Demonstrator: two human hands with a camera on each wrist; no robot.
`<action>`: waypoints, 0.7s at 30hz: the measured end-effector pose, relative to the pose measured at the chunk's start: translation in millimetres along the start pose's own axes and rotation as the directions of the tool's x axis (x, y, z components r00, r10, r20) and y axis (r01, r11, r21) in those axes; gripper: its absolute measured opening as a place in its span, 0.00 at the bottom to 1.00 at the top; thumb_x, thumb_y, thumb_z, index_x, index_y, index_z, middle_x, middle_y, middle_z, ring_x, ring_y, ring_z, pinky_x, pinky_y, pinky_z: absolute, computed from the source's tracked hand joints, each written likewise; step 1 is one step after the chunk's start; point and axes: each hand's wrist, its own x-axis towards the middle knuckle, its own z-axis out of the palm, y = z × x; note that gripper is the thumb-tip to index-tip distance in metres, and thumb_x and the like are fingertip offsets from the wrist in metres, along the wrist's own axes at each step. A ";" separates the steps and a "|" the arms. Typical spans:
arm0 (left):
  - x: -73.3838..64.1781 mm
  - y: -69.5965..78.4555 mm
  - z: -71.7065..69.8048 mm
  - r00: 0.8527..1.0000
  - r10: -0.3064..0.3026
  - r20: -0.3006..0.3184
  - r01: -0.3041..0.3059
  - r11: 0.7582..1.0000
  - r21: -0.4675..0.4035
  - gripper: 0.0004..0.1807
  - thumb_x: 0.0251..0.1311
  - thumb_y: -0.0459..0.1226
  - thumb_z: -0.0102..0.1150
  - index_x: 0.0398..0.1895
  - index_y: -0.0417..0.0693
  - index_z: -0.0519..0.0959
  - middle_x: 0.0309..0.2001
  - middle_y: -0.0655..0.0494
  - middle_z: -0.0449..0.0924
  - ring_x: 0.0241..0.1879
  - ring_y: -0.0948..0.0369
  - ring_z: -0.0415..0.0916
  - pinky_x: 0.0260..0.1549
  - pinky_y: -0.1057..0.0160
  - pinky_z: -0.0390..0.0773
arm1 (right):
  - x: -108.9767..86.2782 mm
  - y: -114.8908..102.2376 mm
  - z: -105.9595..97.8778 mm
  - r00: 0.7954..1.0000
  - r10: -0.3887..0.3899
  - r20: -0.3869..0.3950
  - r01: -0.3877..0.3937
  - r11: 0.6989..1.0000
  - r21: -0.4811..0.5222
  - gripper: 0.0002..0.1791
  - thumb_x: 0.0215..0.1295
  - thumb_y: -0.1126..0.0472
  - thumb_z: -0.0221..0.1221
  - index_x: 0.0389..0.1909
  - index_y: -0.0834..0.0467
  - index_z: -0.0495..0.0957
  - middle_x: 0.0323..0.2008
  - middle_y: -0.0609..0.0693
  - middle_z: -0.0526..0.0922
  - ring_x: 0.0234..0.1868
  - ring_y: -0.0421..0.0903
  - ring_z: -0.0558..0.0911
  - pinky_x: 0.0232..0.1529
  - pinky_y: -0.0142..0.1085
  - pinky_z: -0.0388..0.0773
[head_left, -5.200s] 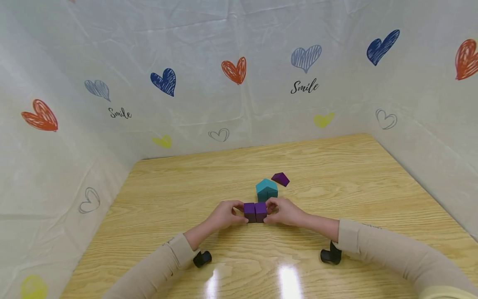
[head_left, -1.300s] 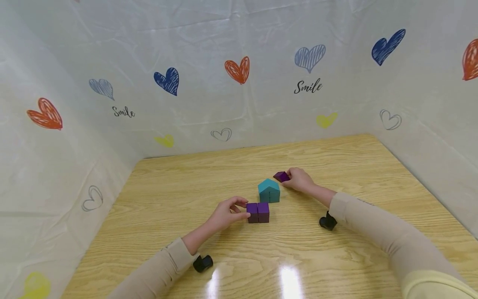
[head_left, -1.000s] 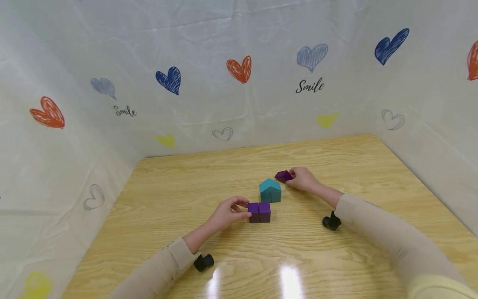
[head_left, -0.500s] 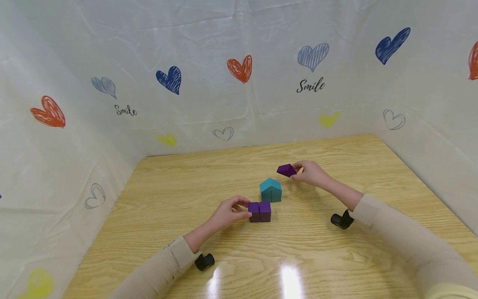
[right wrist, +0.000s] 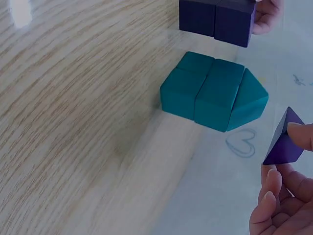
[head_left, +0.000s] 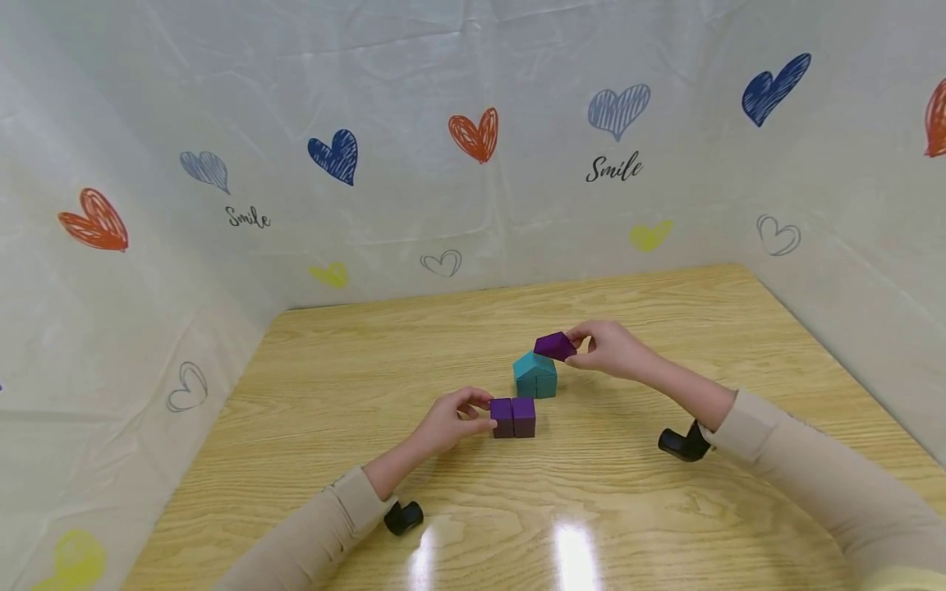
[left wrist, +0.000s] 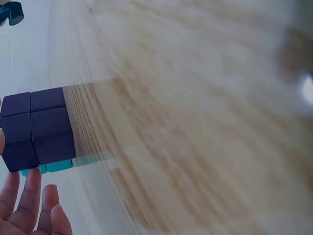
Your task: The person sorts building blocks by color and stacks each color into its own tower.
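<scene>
Two purple cubes (head_left: 513,419) stand side by side on the table. My left hand (head_left: 447,423) holds the left one, thumb in front and fingers behind; in the left wrist view its fingertips touch the blocks' side. My right hand (head_left: 612,349) pinches a purple triangular prism (head_left: 554,346) between thumb and fingers, raised off the table. Just behind the cubes is a teal house shape (head_left: 526,387), two blocks side by side with a triangular prism (right wrist: 250,101) on top. In the head view the purple prism overlaps the teal roof's upper right; the right wrist view shows them apart.
The wooden table (head_left: 355,361) is enclosed by a white sheet (head_left: 399,205) printed with hearts and lettering. A black wrist camera (head_left: 403,518) sits under the left cuff, another black camera (head_left: 683,443) under the right.
My right hand has left the purple cubes, taken the purple prism from the table behind the teal blocks, lifted it, and brought it left and nearer. My left hand has stayed at the cubes.
</scene>
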 end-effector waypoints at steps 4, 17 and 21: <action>-0.1 0.1 -0.7 1.000 0.003 0.004 -0.003 1.000 0.005 0.19 0.53 0.39 0.64 0.48 0.43 0.75 0.44 0.48 0.79 0.37 0.59 0.71 0.34 0.64 0.72 | -3.4 -7.1 5.5 1.000 -0.014 0.028 0.014 1.000 0.003 0.16 0.54 0.63 0.63 0.43 0.67 0.78 0.34 0.54 0.79 0.23 0.41 0.71 0.24 0.32 0.68; -6.8 13.2 -2.8 1.000 0.012 0.013 -0.012 1.000 0.001 0.18 0.55 0.35 0.62 0.48 0.39 0.75 0.45 0.43 0.78 0.39 0.55 0.72 0.34 0.64 0.72 | -11.8 -29.3 27.4 0.995 -0.071 0.067 0.070 0.997 0.021 0.14 0.54 0.63 0.64 0.41 0.65 0.79 0.34 0.52 0.80 0.21 0.40 0.69 0.23 0.30 0.67; -4.5 9.0 -2.5 1.000 0.014 0.018 -0.014 1.000 0.008 0.18 0.55 0.37 0.62 0.48 0.40 0.75 0.45 0.45 0.78 0.40 0.56 0.72 0.34 0.64 0.72 | -11.7 -35.5 34.8 0.993 -0.086 0.075 0.086 0.996 0.001 0.13 0.53 0.64 0.64 0.39 0.64 0.80 0.33 0.51 0.80 0.21 0.39 0.69 0.23 0.29 0.68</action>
